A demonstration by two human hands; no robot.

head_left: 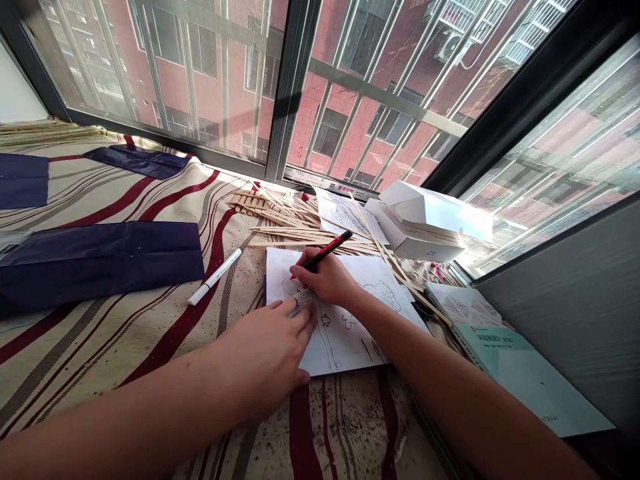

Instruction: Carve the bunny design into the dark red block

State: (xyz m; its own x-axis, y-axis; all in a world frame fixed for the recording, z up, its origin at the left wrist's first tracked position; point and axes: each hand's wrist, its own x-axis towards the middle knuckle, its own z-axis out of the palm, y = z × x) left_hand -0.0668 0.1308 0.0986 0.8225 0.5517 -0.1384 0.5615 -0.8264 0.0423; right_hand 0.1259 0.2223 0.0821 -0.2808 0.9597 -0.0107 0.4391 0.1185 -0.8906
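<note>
A white sheet of paper with line drawings of flowers and stems lies on the striped cloth. My right hand grips a black and red pen, its tip at the flower outline near the upper left of the sheet. Across the sheet's left edge rests my left hand, flat with the fingers stretched out, holding nothing. Its fingertips are close below the pen tip. A white marker lies on the cloth to the left of the paper.
Behind the paper is a pile of thin wooden sticks, with another drawn sheet and a white box. Books lie at the right. Dark blue folded pieces lie at the left. Barred windows border the far side.
</note>
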